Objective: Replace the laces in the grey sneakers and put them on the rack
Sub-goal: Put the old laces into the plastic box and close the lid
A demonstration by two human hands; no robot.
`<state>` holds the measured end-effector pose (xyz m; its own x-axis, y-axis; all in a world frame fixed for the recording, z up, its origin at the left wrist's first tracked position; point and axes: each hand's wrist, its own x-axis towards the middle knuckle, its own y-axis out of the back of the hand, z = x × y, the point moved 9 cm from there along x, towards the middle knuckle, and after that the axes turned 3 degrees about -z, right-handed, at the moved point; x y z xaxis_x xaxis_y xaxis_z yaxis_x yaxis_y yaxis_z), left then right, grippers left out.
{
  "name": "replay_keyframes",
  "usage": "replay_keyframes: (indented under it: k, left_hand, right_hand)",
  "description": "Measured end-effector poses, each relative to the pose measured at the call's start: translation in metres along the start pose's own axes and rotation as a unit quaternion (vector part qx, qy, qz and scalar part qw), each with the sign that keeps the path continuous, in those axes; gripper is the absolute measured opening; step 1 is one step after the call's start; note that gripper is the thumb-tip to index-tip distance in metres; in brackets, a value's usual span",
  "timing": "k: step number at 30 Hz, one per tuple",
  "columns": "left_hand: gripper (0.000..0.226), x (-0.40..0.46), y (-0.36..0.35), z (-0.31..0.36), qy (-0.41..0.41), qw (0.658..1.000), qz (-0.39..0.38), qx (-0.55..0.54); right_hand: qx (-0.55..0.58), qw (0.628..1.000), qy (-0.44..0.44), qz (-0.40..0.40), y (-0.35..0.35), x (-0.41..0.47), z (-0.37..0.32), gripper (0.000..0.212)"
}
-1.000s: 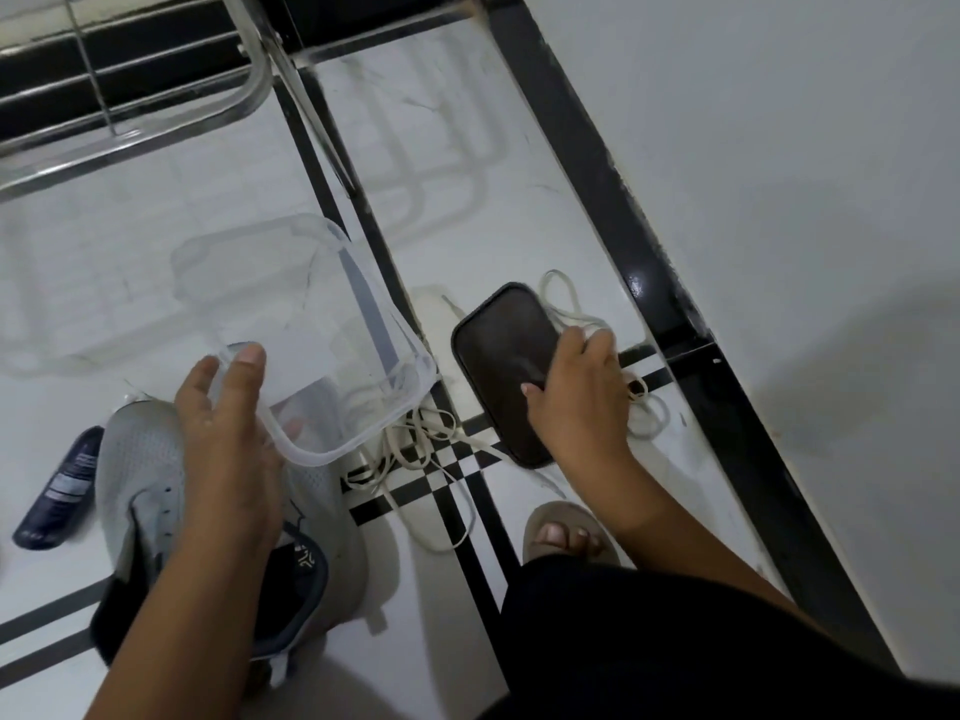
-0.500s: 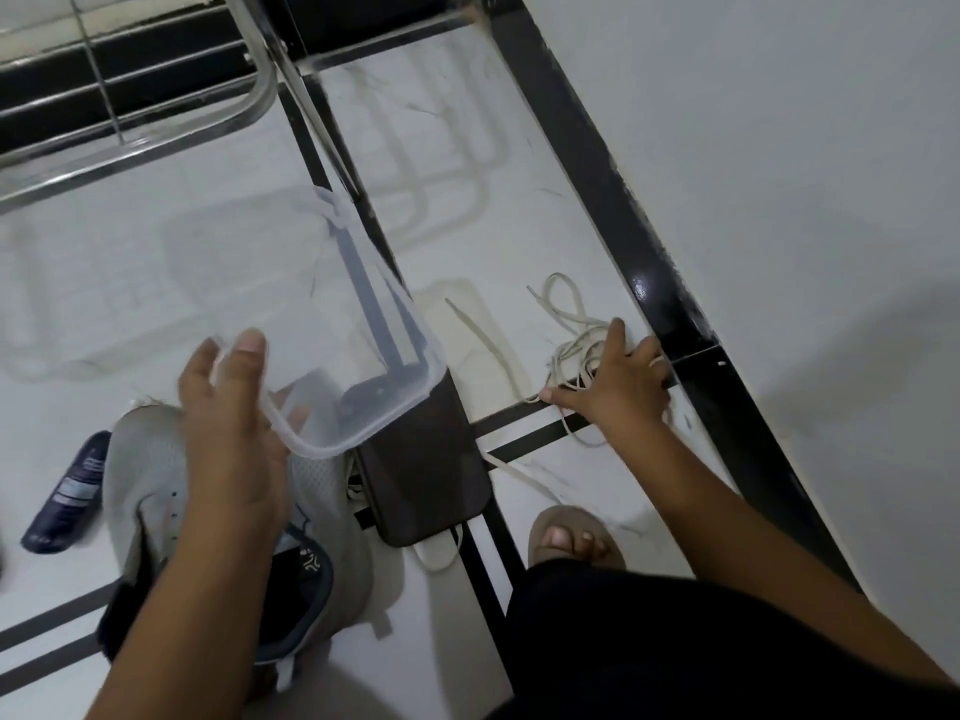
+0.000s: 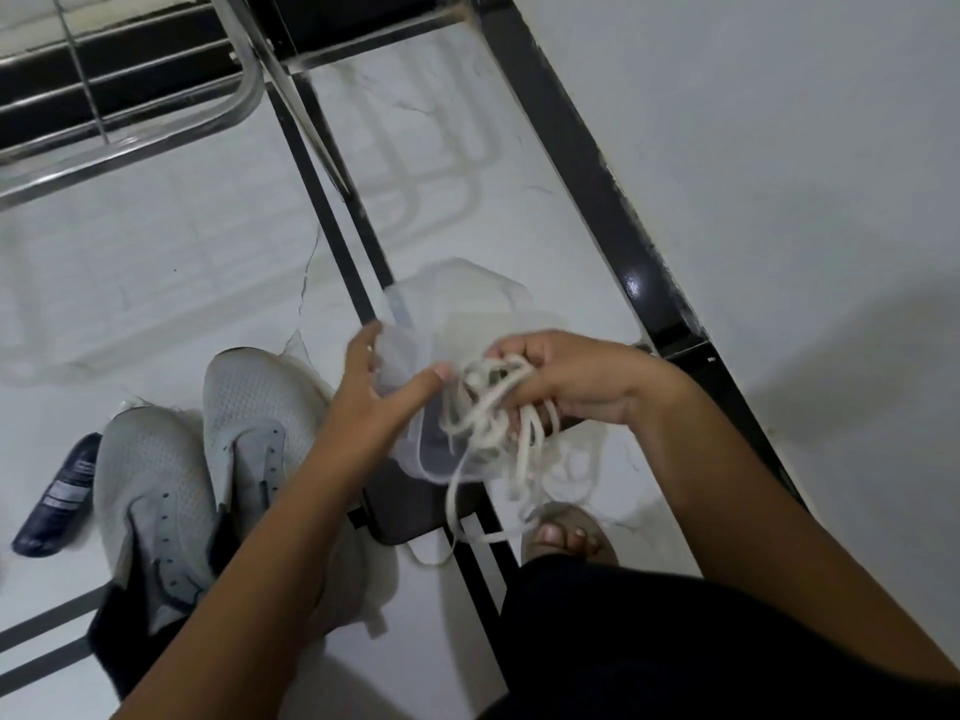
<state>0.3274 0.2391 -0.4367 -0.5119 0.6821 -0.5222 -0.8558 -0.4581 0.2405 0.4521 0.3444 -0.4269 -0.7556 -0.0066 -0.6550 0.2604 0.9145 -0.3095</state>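
Two grey sneakers [image 3: 208, 470] stand side by side on the white floor at the lower left, with bare eyelets and no laces in them. My left hand [image 3: 374, 392] holds a clear plastic container [image 3: 457, 314] by its rim, tilted in mid-air. My right hand [image 3: 566, 376] grips a tangled bunch of cream laces [image 3: 493, 423] at the container's mouth. Loose ends of the laces hang down to the floor. The metal rack [image 3: 130, 111] stands at the upper left.
A dark phone [image 3: 410, 511] lies on the floor below the container. A dark blue bottle [image 3: 57, 496] lies left of the sneakers. My sandalled foot [image 3: 566, 532] is by the black floor stripe [image 3: 332, 220]. A grey wall [image 3: 779, 174] rises at the right.
My right hand left the phone, gathered the laces off the floor and lifted them to the container. My left hand swung the container to the right. A second sneaker now shows.
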Motion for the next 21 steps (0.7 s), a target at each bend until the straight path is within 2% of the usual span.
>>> replay_keyframes:
  k: [2, 3, 4, 5, 6, 7, 9, 10, 12, 13, 15, 17, 18, 20, 21]
  left_hand:
    - [0.074, -0.008, -0.018, -0.004, 0.008, 0.997, -0.059, -0.039]
    - [0.069, -0.012, -0.023, -0.008, 0.014, 0.995, -0.067, -0.076]
    - [0.067, -0.015, -0.027, -0.013, 0.02, 0.991, -0.066, -0.114]
    - [0.067, -0.018, -0.029, -0.018, 0.026, 0.987, -0.062, -0.146]
    - [0.07, -0.018, -0.03, -0.023, 0.033, 0.982, -0.054, -0.177]
    - [0.074, -0.019, -0.03, -0.028, 0.039, 0.977, -0.041, -0.207]
    - [0.07, -0.017, -0.02, -0.041, 0.054, 0.961, 0.008, -0.272]
    - [0.068, -0.017, -0.014, -0.047, 0.061, 0.95, 0.03, -0.304]
    - [0.075, -0.018, -0.005, -0.057, 0.074, 0.929, 0.046, -0.36]
    - [0.078, -0.02, -0.001, -0.059, 0.08, 0.921, 0.053, -0.378]
    - [0.078, -0.025, 0.013, -0.06, 0.081, 0.913, 0.084, -0.39]
    - [0.073, -0.029, 0.027, -0.059, 0.064, 0.904, 0.117, -0.406]
    - [0.07, -0.03, 0.034, -0.058, 0.052, 0.897, 0.128, -0.419]
    - [0.056, -0.036, 0.044, -0.05, 0.033, 0.874, 0.146, -0.463]
    - [0.051, -0.039, 0.049, -0.046, 0.021, 0.858, 0.149, -0.492]
  right_hand:
    - [0.103, 0.989, 0.023, 0.101, 0.016, 0.012, -0.006, 0.016]
    - [0.067, 0.983, 0.025, 0.172, 0.026, 0.017, -0.005, 0.012]
    - [-0.03, 0.974, 0.016, 0.223, 0.029, 0.02, -0.006, 0.012]
    - [-0.142, 0.963, -0.002, 0.231, 0.022, 0.022, -0.008, 0.019]
    - [-0.228, 0.952, -0.026, 0.202, 0.008, 0.025, -0.006, 0.031]
    - [-0.275, 0.948, -0.046, 0.155, -0.007, 0.026, -0.004, 0.045]
    - [-0.269, 0.959, -0.034, 0.086, -0.027, 0.021, -0.006, 0.056]
    - [-0.249, 0.965, -0.004, 0.082, -0.028, 0.014, -0.015, 0.053]
    - [-0.165, 0.974, 0.068, 0.142, -0.011, -0.001, -0.031, 0.04]
    - [-0.146, 0.963, 0.097, 0.204, 0.006, -0.01, -0.038, 0.031]
    - [-0.197, 0.919, 0.112, 0.324, 0.04, -0.023, -0.04, 0.018]
    - [-0.229, 0.891, 0.061, 0.388, 0.066, -0.024, -0.019, 0.015]
    - [-0.249, 0.885, 0.013, 0.393, 0.072, -0.019, -0.003, 0.016]
    - [-0.311, 0.884, -0.096, 0.337, 0.061, 0.003, 0.038, 0.027]
    - [-0.324, 0.888, -0.123, 0.302, 0.047, 0.015, 0.057, 0.034]
